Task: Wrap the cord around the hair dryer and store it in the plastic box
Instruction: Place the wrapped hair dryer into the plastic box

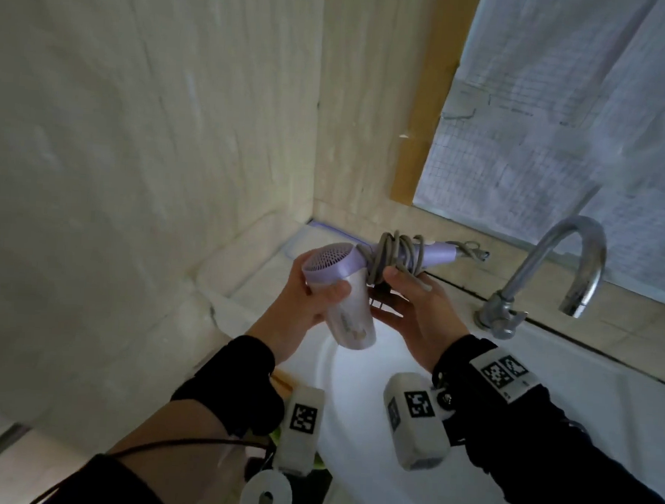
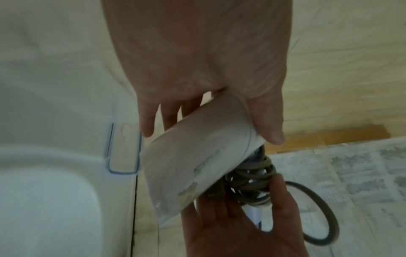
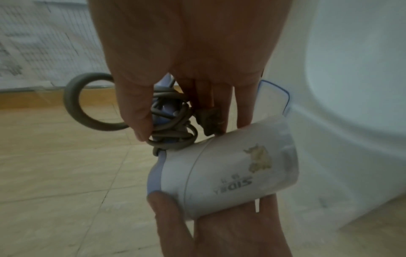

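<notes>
I hold a hair dryer [image 1: 349, 295] with a white barrel and lilac rear above the sink. My left hand [image 1: 316, 293] grips the barrel, thumb on top [image 2: 270, 127]. Its grey cord [image 1: 399, 256] is wound in several loops round the lilac handle. My right hand [image 1: 401, 285] pinches the coils [image 3: 173, 128] between thumb and fingers, with the plug [image 3: 211, 121] lying against the fingers. The clear plastic box with a blue rim [image 1: 324, 226] sits in the corner of the ledge just beyond the dryer; most of it is hidden behind my hands.
A chrome tap [image 1: 571, 262] curves up at the right, close to the handle's tip. The white basin [image 1: 357, 401] lies below my hands. Beige tiled walls close in on the left and behind, and a paper-covered pane [image 1: 565, 110] fills the upper right.
</notes>
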